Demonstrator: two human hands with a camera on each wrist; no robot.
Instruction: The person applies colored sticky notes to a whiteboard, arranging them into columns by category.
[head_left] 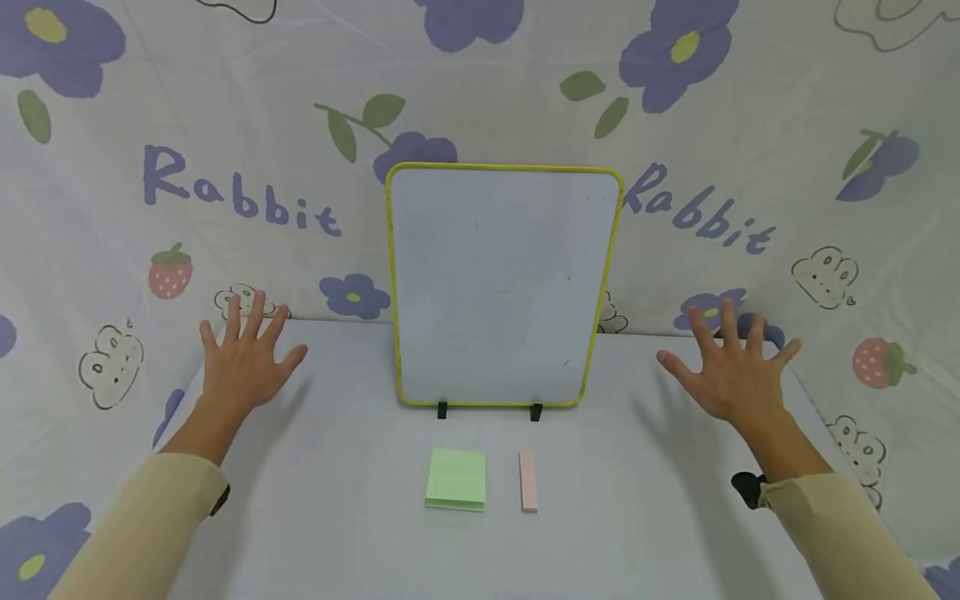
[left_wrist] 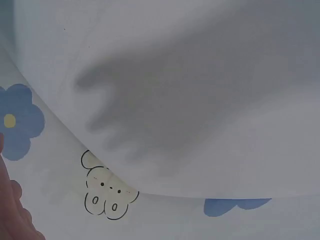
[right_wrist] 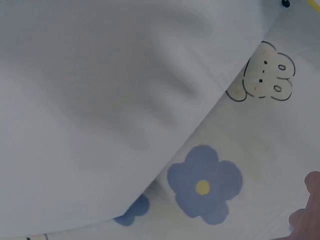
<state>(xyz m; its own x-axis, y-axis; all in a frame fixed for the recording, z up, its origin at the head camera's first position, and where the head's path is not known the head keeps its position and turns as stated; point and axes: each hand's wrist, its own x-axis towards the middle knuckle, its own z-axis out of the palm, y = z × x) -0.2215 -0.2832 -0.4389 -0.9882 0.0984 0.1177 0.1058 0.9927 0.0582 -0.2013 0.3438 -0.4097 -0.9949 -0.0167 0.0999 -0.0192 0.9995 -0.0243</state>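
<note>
My left hand (head_left: pixel 243 358) is held over the left part of the white table, fingers straight and spread, holding nothing. On the other side my right hand (head_left: pixel 738 375) is spread the same way, also without anything in it. Between them, a whiteboard (head_left: pixel 502 292) with a yellow frame stands upright toward the table's back edge on two small black feet. In front of it lie a light green pad of sticky notes (head_left: pixel 457 477) and, to its right, a narrow pink strip-shaped block (head_left: pixel 528 482). Each wrist view catches only part of a hand at its edge.
The white table (head_left: pixel 337 517) has its back edge close to a curtain (head_left: pixel 247 108) printed with flowers, rabbits and strawberries. Cloth with the same print hangs at both sides. Shadows of the hands and arms fall on the tabletop.
</note>
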